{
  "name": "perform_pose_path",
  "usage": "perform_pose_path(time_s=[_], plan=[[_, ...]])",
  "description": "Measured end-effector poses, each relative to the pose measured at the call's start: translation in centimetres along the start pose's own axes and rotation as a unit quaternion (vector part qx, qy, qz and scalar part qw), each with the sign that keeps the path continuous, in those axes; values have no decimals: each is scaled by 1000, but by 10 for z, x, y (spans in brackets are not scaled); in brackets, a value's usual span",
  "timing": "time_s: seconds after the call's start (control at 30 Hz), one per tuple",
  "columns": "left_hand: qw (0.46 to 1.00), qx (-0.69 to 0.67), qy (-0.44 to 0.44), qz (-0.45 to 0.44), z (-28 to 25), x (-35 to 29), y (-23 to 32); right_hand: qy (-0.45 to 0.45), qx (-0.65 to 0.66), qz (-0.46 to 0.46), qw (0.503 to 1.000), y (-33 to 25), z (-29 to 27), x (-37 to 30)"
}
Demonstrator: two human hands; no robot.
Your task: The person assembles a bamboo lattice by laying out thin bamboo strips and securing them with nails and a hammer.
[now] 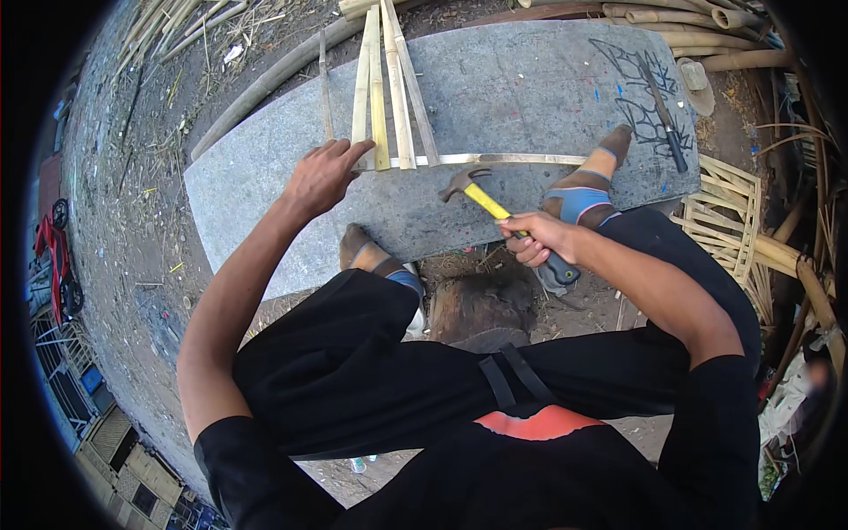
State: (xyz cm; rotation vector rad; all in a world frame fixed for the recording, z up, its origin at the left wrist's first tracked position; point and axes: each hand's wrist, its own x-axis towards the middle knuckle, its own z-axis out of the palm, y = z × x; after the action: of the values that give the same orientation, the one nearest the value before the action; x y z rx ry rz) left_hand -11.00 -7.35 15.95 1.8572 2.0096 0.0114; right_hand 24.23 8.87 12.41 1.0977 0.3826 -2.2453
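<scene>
Bamboo slats (pixel 378 106) stretch far across the board (pixel 512 88) from my nearer left hand (pixel 322 177), fingers at their near ends, grip unclear, while my right hand (pixel 539 237) clamps the claw hammer (pixel 486 201).

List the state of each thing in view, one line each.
Hammer, gripped in right hand.
Crosswise strip, lying across the board.
Left hand, fingers at crosswise strip's left end.
Fanned strips, near ends meeting crosswise strip.
Black-handled tool, lying on board.
Red motorcycle, standing.
</scene>
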Motion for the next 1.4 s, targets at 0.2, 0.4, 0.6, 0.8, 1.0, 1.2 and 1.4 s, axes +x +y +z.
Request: perform_pose_path(time_s=[0.2, 0.4, 0.6, 0.8, 1.0, 1.2, 1.4], plan=[[999, 40, -28, 11, 12, 14, 1, 60, -759, -275, 587, 26, -8, 7], [995, 28, -72, -69, 15, 5, 6, 204, -756, -216, 583, -31, 26, -71], [990, 123, 68, -1, 46, -2, -5, 308, -632, -346, 621, -62, 13, -31], [972, -167, 76, -147, 49, 2, -20, 339, -570, -377, 646, -80, 5, -14], [915, -269, -36, -299, 66, -2, -54, 361, -533, -397, 654, -78, -14, -4], [730, -527, -44, -433, 72, 3, -46, 333, -618, -376, 604, -78, -10, 1], [735, -527, -85, -418, 62, 24, -41, 307, -689, -373, 540, -60, -1, 16]])
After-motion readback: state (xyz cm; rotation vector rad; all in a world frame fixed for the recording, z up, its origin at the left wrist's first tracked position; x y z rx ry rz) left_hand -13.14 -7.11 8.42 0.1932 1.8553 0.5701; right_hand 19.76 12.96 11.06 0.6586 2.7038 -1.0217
